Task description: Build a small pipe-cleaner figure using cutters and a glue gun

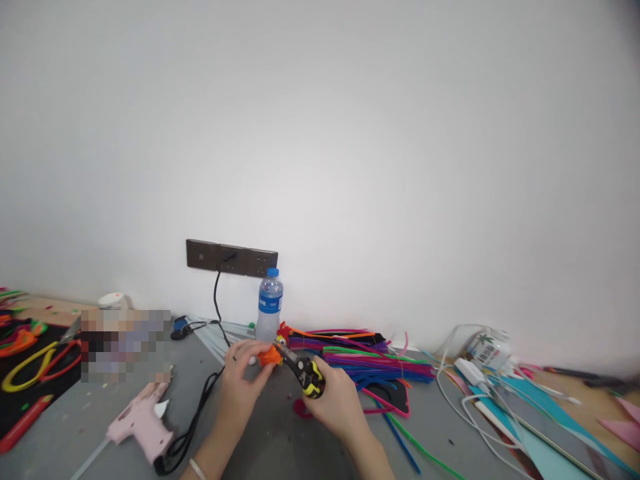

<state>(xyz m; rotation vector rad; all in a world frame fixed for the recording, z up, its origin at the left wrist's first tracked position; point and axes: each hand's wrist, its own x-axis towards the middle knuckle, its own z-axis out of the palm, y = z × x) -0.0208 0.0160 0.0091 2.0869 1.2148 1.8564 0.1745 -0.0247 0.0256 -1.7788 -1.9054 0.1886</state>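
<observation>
My left hand (239, 381) pinches a small orange fuzzy piece (269, 357), which looks like bent pipe cleaner, between thumb and fingers. My right hand (341, 400) is wrapped round pliers (306, 375) with black and yellow handles. Their jaws point up and left and reach to the orange piece; whether they bite on it I cannot tell. Just above the jaws shows a small red and yellow fuzzy part (284, 332), and its link to the orange piece is unclear. A water bottle (271, 301) with a blue cap stands right behind the hands.
Bundles of coloured pipe cleaners (380, 360) lie right of the hands. On the left are a pink glue gun (143, 423) with a black cord, yellow-handled scissors (30, 367) and a red cutter (25, 423). White cables (445, 387) trail at right. The wall carries a socket strip (206, 255).
</observation>
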